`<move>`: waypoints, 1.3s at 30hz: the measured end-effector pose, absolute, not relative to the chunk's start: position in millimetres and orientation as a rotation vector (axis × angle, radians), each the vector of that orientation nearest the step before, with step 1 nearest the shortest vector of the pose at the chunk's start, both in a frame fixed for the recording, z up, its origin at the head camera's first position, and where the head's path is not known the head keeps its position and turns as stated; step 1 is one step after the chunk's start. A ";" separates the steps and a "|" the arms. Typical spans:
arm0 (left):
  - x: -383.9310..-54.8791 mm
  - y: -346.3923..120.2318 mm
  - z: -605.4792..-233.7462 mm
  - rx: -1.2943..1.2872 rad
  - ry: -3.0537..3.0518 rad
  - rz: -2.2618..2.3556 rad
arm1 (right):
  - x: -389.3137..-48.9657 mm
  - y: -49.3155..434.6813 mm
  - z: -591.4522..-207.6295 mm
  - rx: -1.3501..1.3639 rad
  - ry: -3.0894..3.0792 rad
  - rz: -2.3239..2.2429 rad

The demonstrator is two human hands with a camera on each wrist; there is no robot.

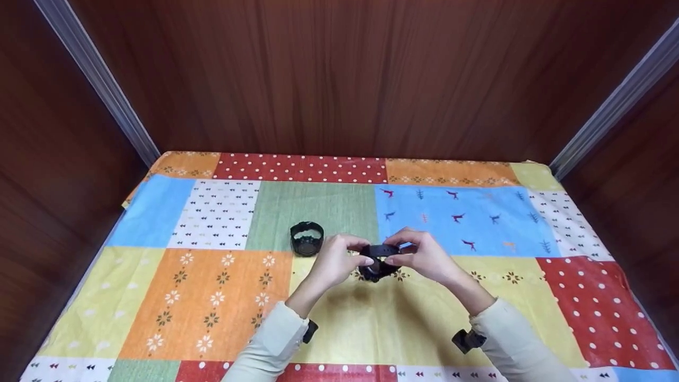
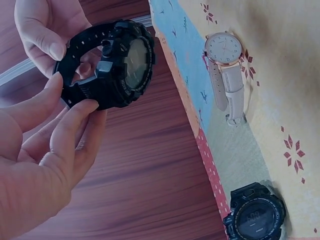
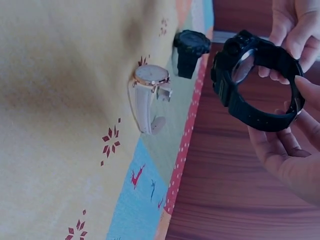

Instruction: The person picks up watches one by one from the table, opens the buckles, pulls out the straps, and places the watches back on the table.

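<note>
1. A chunky black watch [image 2: 127,70] is held up above the cloth, between the two hands; its strap curves round into a loop, and its dial faces away from the fingers. Whether the buckle is fastened, I cannot tell.
2. The left hand [image 1: 339,260] grasps this watch, its thumb and fingertips pinching one side of the strap, close to the case.
3. The right hand [image 1: 421,257] also grasps it, thumb and fingers pinching the strap from the opposite side.
4. A pale-strapped watch [image 2: 232,90] lies on the cloth near the spot where yellow, blue and green patches meet. Its round white dial has a rose-gold rim, and its strap is folded back beneath it; in the head view the hands make it hard to pick out.
5. A second black watch [image 1: 306,246] rests just beside the left hand, on that hand's outer side, at the lower edge of the green patch. The left wrist view shows its dark digital face.
6. Beneath everything spreads a patchwork cloth [image 1: 228,302] with dots, snowflakes, little trees and deer.
7. Pale sleeves [image 1: 270,339] cover the forearms, and a small dark device [image 1: 469,340] sits at each wrist.
8. Brown wood-grain panels [image 1: 339,79] enclose the table on three sides, with grey metal strips [image 1: 101,74] at the corners.
</note>
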State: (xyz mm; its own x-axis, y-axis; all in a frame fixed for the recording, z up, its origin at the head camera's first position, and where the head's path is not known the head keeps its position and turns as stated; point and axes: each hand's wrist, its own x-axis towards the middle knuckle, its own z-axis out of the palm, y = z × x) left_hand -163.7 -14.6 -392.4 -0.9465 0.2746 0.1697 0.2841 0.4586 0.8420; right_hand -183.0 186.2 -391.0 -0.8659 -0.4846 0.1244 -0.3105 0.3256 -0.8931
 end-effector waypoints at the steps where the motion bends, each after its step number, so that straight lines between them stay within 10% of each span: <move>1: -163.4 -14.5 -392.1 -0.515 -2.678 -1.534 | -182.7 185.9 -391.0 -0.738 2.425 -1.565; 39: -161.9 -16.5 -389.5 -0.489 -2.685 -1.593 | -183.4 191.1 -382.2 -0.732 2.470 -1.542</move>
State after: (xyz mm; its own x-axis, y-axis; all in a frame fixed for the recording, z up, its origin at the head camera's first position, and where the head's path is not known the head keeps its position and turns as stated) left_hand -161.9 -16.5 -389.5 -0.9520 0.2720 0.1403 0.2535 0.4438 0.8596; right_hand -183.4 191.1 -382.2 -0.8720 -0.4706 0.1351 -0.3279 0.3564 -0.8749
